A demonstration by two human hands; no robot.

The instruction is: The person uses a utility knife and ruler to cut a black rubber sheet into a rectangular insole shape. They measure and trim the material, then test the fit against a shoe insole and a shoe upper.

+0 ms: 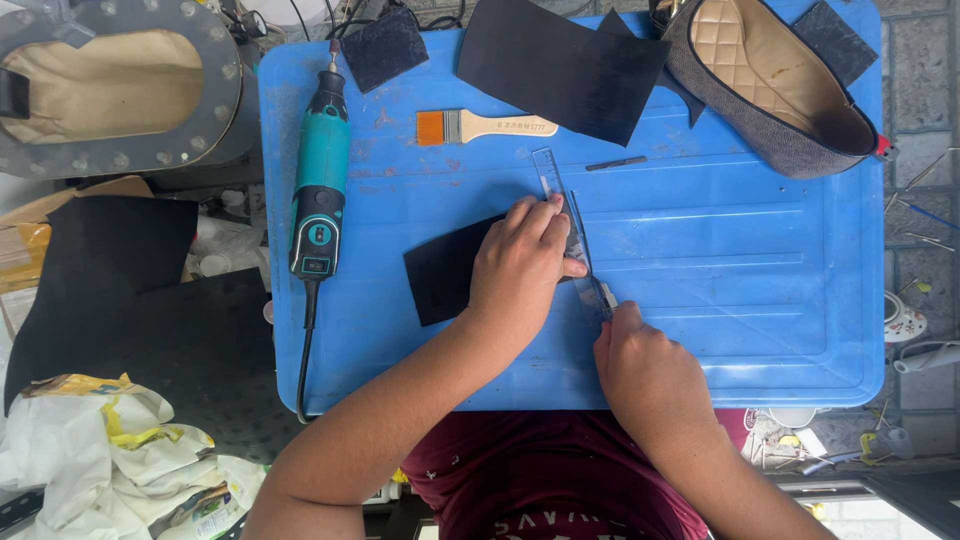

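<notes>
Left hand [522, 262]: flat, pinning clear ruler [562, 214] on black sheet [446, 272], keeping the edge steady.
Right hand [645, 368]: closed on thin blade [592, 284] at 5 o'clock.
Tabletop [740, 260]: blue; rotary tool [320, 180] at 9 o'clock.

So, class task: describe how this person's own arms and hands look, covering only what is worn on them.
Both forearms are bare, with no sleeves in sight. The left hand and right hand wear no gloves, and no rings, watch or bracelet show. The maroon shirt carries pale printed lettering.
</notes>
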